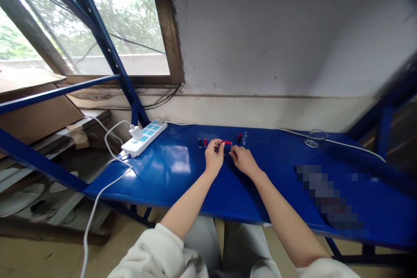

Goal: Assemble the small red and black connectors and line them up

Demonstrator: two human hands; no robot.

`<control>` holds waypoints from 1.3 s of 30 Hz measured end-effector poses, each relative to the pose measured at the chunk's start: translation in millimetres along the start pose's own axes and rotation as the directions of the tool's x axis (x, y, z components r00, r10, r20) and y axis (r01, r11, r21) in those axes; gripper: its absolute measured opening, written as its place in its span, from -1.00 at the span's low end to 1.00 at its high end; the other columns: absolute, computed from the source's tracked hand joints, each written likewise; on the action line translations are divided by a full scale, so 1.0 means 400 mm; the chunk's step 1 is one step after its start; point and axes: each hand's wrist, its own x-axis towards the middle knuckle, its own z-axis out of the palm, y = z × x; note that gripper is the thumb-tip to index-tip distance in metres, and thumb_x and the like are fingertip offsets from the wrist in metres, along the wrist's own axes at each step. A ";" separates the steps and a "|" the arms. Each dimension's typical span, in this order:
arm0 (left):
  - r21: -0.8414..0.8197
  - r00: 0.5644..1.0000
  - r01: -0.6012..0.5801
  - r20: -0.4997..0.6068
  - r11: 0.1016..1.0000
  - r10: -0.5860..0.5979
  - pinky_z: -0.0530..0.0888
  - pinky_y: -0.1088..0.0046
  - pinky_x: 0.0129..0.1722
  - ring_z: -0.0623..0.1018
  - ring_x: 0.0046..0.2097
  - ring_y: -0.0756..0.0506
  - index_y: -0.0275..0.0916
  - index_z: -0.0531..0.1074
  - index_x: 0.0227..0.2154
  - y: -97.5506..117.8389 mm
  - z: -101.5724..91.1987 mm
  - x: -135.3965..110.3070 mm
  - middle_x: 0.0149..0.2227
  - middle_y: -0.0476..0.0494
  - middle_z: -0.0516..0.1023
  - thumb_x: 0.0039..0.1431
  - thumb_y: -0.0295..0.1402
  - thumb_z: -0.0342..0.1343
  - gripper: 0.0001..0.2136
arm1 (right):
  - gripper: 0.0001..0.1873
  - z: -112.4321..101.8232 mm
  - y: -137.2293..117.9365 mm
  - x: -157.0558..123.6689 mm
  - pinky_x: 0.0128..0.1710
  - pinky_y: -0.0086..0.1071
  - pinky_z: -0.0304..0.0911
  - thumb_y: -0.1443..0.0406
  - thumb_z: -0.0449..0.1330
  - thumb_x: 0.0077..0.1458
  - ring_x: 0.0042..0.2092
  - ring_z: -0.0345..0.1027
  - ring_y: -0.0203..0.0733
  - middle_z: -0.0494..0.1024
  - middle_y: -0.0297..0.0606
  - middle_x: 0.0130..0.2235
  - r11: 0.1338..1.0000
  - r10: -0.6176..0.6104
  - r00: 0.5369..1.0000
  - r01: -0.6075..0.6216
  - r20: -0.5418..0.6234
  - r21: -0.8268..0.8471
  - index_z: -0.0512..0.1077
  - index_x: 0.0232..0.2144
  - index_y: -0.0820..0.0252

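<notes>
My left hand [214,154] is closed in a pinch on a small red stick-like piece [227,142], which points to the right above the table. Close to that piece's right end, my right hand [243,159] has its fingers pinched together; what is between them is too small to make out. Just left of my left hand stand a small black piece [200,143] and a small red piece [205,142]. Behind my right hand are a dark red piece [239,137] and a clear piece [244,138]. Several tiny clear bits [263,140] lie farther right.
A white power strip [146,138] with a plug and white cables lies on the left of the blue table [156,186]. Clear round dishes [312,143] sit at the back right. A blurred-out dark object [329,200] lies at the right. Blue frame posts flank the table.
</notes>
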 end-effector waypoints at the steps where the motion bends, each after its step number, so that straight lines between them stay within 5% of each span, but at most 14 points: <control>1: 0.005 1.000 -0.006 0.003 1.000 0.006 0.37 0.55 -0.46 0.41 -0.41 0.04 -0.27 0.34 -0.31 0.001 -0.001 0.000 -0.38 -0.09 0.41 0.10 -0.24 -0.03 -0.80 | -0.89 -0.002 -0.001 -0.001 -0.40 -0.42 -0.08 0.32 -0.04 0.11 -0.33 0.25 -0.24 0.42 -0.24 -0.40 1.000 -0.004 1.000 0.004 0.000 -0.006 0.26 -0.39 0.20; 6: 0.075 0.993 -0.112 0.056 0.991 0.108 0.40 0.48 -0.35 0.43 -0.33 0.00 -0.24 0.35 -0.21 0.016 -0.007 -0.003 -0.27 -0.15 0.43 0.14 -0.29 -0.08 -0.78 | -0.88 -0.012 -0.007 -0.006 -0.39 -0.42 -0.08 0.33 -0.06 0.12 -0.32 0.26 -0.23 0.43 -0.24 -0.39 0.999 -0.013 1.000 0.013 0.000 -0.038 0.26 -0.38 0.20; 14: 0.211 0.924 -0.269 0.333 0.940 0.190 0.37 0.36 -0.10 0.38 -0.08 -0.07 -0.12 0.26 -0.02 0.034 -0.007 -0.021 -0.09 -0.16 0.35 0.17 -0.35 -0.13 -0.69 | -0.86 -0.025 -0.006 -0.003 -0.41 -0.41 -0.06 0.29 -0.06 0.11 -0.34 0.29 -0.22 0.45 -0.23 -0.41 0.996 0.063 0.997 -0.066 -0.050 -0.054 0.27 -0.37 0.21; 20: 0.172 0.938 -0.248 0.289 0.953 0.192 0.40 0.45 -0.24 0.41 -0.18 -0.04 -0.19 0.32 -0.14 0.029 -0.006 -0.017 -0.18 -0.15 0.38 0.17 -0.35 -0.13 -0.77 | -0.84 -0.022 0.005 -0.001 -0.38 -0.42 -0.03 0.27 -0.03 0.09 -0.35 0.32 -0.22 0.46 -0.25 -0.43 0.997 0.070 0.988 -0.071 -0.136 -0.005 0.32 -0.37 0.20; 31: 0.235 0.940 -0.255 0.286 0.938 0.184 0.37 0.44 -0.30 0.40 -0.32 -0.02 -0.23 0.36 -0.33 0.008 -0.003 -0.012 -0.31 -0.11 0.41 0.12 -0.36 -0.08 -0.86 | -0.84 -0.018 0.009 -0.004 -0.36 -0.41 -0.07 0.34 -0.03 0.08 -0.35 0.32 -0.25 0.47 -0.26 -0.40 0.998 0.004 0.993 -0.012 -0.116 -0.065 0.35 -0.39 0.19; 39: 0.360 0.888 -0.370 0.407 0.856 0.213 0.33 0.37 -0.26 0.38 -0.30 -0.08 -0.22 0.42 -0.39 0.025 -0.006 0.028 -0.38 -0.12 0.44 0.07 -0.38 -0.02 -0.88 | -0.82 -0.016 0.016 -0.007 -0.37 -0.41 -0.06 0.33 -0.04 0.09 -0.38 0.31 -0.26 0.47 -0.25 -0.41 0.996 -0.003 0.994 -0.007 -0.106 -0.087 0.35 -0.42 0.21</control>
